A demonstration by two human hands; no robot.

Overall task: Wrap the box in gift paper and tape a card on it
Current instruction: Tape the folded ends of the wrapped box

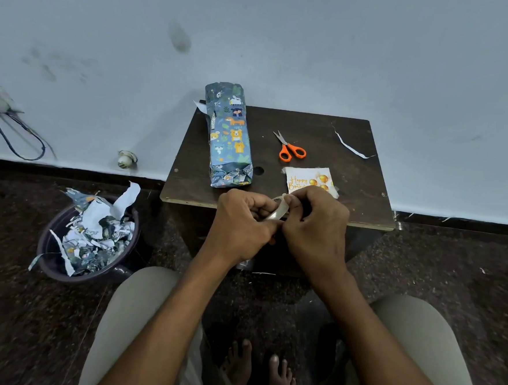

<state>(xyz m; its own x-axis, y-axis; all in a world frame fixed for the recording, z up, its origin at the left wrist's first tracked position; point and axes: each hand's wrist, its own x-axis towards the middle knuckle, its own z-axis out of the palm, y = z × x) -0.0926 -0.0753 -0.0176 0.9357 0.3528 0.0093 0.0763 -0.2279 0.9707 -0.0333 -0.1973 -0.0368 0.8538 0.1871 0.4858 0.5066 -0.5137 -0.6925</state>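
My left hand and right hand are bare, no rings, no watch, no bands at either wrist. Both forearms run bare too, with no sleeve showing anywhere up to the bottom edge of the view. On my legs, light khaki-grey trousers, plain cloth, no pattern or pocket that I can make out; one leg shows on each side of my forearms, the fabric smooth and a little blurred. Down between the trouser legs, my feet are bare as well, no shoes or socks, toes visible below my hands. Nothing else of me is in view.
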